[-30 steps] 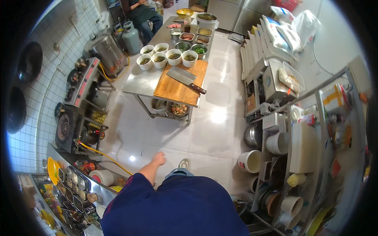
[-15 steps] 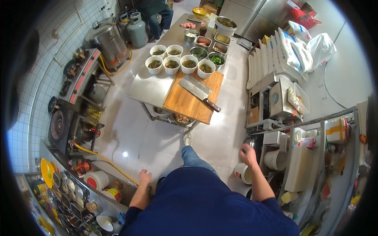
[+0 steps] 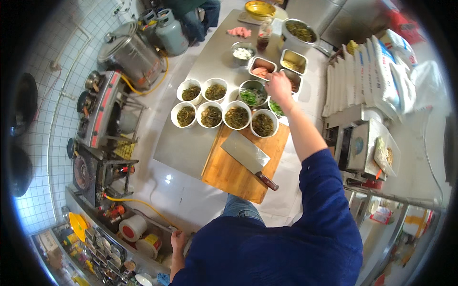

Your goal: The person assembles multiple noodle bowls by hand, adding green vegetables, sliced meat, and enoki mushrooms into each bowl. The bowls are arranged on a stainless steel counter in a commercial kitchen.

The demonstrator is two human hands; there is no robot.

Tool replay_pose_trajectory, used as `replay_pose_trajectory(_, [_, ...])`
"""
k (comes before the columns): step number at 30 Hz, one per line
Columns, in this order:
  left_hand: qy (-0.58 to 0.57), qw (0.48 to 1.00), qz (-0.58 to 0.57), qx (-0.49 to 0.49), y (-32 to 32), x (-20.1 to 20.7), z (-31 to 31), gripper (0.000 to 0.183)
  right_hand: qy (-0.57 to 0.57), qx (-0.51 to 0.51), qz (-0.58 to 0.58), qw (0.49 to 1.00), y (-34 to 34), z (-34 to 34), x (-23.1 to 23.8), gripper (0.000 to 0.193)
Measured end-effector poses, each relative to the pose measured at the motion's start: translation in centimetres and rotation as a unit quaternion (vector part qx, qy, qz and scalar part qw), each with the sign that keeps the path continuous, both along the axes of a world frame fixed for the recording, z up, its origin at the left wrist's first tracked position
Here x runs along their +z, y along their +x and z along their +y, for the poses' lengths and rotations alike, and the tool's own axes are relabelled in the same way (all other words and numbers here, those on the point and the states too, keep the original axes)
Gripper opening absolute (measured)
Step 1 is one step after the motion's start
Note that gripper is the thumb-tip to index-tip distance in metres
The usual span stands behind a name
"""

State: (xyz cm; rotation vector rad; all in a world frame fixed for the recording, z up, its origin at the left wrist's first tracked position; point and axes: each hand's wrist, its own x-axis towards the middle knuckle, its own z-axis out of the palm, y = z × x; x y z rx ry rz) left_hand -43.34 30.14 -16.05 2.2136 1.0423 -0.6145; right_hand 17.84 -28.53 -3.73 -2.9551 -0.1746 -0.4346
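My right hand (image 3: 279,87) is stretched over the far side of the worktable, above a round metal bowl (image 3: 260,101) of chopped greens in liquid. Its fingers are drawn together, pointing down; what they hold, if anything, is hidden. Beside them are a rectangular metal pan (image 3: 260,70) of pinkish food and another partly covered pan (image 3: 296,82). Several white tubs (image 3: 210,117) of dark green shredded vegetables stand in two rows. A cleaver (image 3: 245,152) lies on the wooden cutting board (image 3: 217,174). My left hand (image 3: 177,241) hangs low at my side, fingers curled, apart from the table.
Gas burners (image 3: 85,176) and a large steel pot (image 3: 130,51) line the left, with a yellow hose (image 3: 138,200) along the floor. Stacked white sacks (image 3: 367,81) stand at the right. A person (image 3: 198,16) is beyond the grey gas cylinder (image 3: 171,33).
I have come closer to the table. My right hand has gone from low at my right side up and forward over the bowl and pans. The left hand stays low.
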Motion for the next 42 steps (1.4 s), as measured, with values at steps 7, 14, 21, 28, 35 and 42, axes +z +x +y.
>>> replay_pose_trajectory(7, [0.011, 0.999, -0.041, 0.024, 2.7, 4.4, -5.1, 0.039, -0.167, 0.038, 0.107, 0.979, 8.7, 0.1, -4.5, 0.020])
replay_pose_trajectory(14, [0.016, 0.999, -0.029, 0.012, 3.3, 5.0, -6.0, 0.038, -0.147, 0.089, 0.000, 0.985, 6.5, -0.9, 0.1, 0.009])
replay_pose_trajectory(21, [-0.011, 0.978, -0.190, -0.088, 14.9, 8.0, -7.9, 0.034, -0.004, 0.254, -0.098, 0.962, -6.5, 2.0, 7.6, 0.007])
replay_pose_trajectory(28, [-0.185, 0.928, -0.277, -0.168, 27.4, 13.6, -14.2, 0.033, 0.089, 0.413, 0.061, 0.904, -25.5, 10.4, 3.2, 0.008])
replay_pose_trajectory(35, [-0.223, 0.914, -0.194, -0.277, 32.1, 11.3, -18.9, 0.034, 0.055, 0.313, 0.095, 0.943, -31.2, 14.4, -1.2, 0.010])
replay_pose_trajectory(42, [-0.242, 0.896, -0.128, -0.348, 36.2, 8.2, -18.8, 0.030, 0.311, 0.023, 0.144, 0.939, -30.7, 15.7, 1.2, 0.018])
